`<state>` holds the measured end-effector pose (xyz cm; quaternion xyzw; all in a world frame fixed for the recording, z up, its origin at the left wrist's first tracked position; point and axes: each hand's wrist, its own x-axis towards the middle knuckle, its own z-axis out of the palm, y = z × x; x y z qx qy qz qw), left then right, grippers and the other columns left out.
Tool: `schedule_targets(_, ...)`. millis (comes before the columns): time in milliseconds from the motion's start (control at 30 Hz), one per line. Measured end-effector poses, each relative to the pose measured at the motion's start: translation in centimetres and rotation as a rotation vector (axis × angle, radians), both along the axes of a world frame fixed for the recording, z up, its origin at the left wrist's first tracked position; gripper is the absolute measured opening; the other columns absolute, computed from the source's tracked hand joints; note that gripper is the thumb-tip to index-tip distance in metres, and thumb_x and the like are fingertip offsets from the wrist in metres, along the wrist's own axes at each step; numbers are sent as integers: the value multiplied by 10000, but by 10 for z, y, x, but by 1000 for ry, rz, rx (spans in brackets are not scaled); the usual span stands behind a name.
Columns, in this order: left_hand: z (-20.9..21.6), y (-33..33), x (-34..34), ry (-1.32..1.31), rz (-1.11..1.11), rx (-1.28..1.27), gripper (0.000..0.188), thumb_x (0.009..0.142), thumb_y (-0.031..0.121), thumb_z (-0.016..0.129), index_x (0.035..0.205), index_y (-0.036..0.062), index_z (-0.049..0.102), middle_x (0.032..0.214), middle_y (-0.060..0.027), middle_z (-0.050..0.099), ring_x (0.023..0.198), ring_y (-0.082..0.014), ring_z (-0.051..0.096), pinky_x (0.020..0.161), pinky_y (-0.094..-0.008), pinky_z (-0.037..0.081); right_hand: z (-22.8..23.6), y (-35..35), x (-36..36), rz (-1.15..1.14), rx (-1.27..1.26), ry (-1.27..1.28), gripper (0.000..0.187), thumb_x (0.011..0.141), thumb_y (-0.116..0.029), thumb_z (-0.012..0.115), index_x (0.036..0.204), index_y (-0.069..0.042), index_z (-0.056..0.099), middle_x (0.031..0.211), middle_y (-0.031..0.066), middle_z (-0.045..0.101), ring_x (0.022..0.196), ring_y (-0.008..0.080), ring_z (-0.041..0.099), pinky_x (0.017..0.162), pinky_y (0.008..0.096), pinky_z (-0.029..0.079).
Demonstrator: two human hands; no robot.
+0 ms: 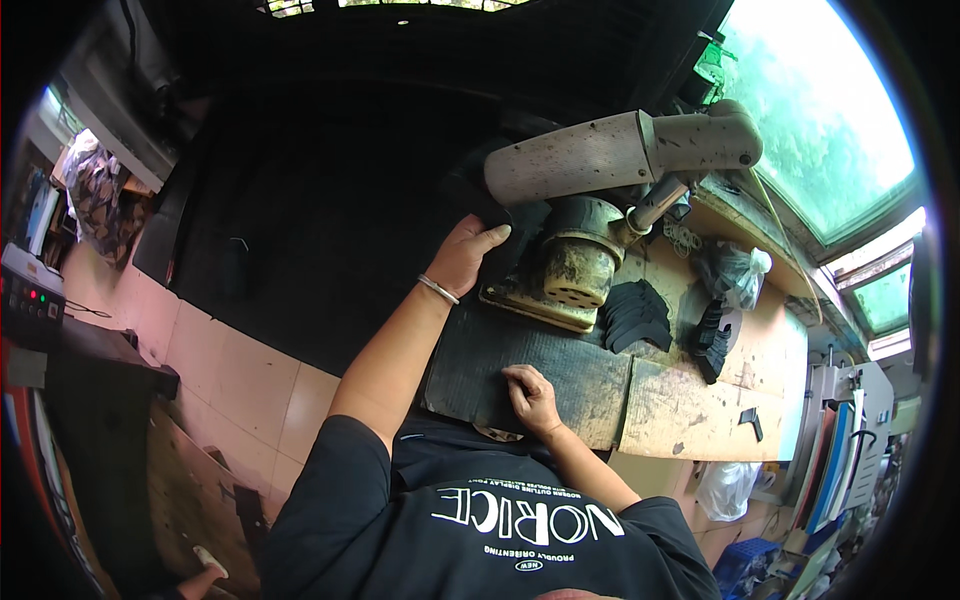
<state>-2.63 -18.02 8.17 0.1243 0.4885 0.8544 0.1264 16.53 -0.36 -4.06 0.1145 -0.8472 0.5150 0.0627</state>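
My left hand (468, 258), a bracelet on its wrist, reaches forward beside the grey swing arm (570, 158) of a machine. Its thumb is stretched over the edge of a dark flat piece (478, 192), and the other fingers are mostly hidden. Closer to my body, my right hand (533, 398) rests with curled fingers on a dark ribbed board (480, 350); what the fingers hold, if anything, is hidden. Below the swing arm stands a worn, round metal housing (580, 268) on a yellowish base plate (540, 310). Fanned black cut pieces (636, 318) lie to its right.
Another black stack (712, 342) and a small black piece (751, 422) lie on the stained worktop (690, 410). A tied plastic bag (738, 272) sits near the window. Black sheeting (300, 220) spreads left. A control box (32, 285) with red lights stands far left.
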Motion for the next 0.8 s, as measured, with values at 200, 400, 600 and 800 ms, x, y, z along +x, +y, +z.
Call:
schedule_targets(200,-9,8,1,-12,-94,0,343,918,159,611,1212,-15,578,1154,-51,630,1045,-120,568,965,-289,423,0,0,0,-5,-5,-10,191,832,21,604,1003,-34,670,984,140,672,923,304,652,830,348,512)
schedule_targets(400,-10,15,11,33,-102,-55,311,931,171,591,1181,-14,591,1123,-28,632,1003,-95,551,923,-267,424,-2,1,1,-8,2,-5,195,827,21,604,1002,-36,670,980,139,672,916,309,650,828,350,512)
schedule_targets(600,-20,9,7,55,-105,-103,355,923,163,592,1228,-18,574,1157,-33,622,1049,-103,551,963,-275,412,-2,0,1,0,-1,12,189,828,16,602,997,-36,669,974,136,672,905,311,652,819,350,515)
schedule_targets(800,-5,6,9,95,-56,-46,311,936,139,584,1211,-4,579,1106,-9,621,996,-76,542,900,-252,436,1,1,1,4,-4,11,181,827,20,602,988,-31,667,971,140,671,897,311,653,807,350,518)
